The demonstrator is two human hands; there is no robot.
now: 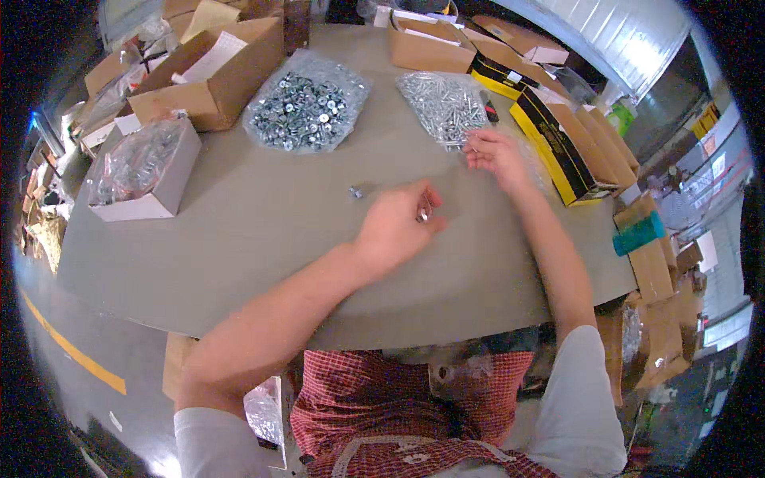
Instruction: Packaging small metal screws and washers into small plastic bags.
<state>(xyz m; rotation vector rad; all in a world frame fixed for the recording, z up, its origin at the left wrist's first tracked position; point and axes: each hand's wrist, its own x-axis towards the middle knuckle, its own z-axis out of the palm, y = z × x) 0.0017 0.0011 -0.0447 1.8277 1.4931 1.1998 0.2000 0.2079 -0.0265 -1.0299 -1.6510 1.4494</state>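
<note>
Tabletop gives open room to the left of my left hand, out to a white carton, and on the near side of both hands as far as its front edge, which passes beneath my forearms. A narrower gap separates my two hands. Beyond and to the right of my right hand, a black-and-yellow carton limits sideways room. Left hand: fingers curled, mostly closed, gripping a small metal piece, shiny and rounded where it shows. Right hand: fingers bent, partly closed, at the near edge of a screw bag; I cannot tell whether they pinch a screw. Just left of my left hand lies a loose metal fitting, short and silvery. Materials: clear crinkled plastic for the screw bag, its contents slender, bright and tangled; beyond and left of my left hand, a second clear bag of round, disc-faced metal fittings. Farther left stands an open box of plain brown cardboard. Tabletop surface is grey-brown and smooth.
</note>
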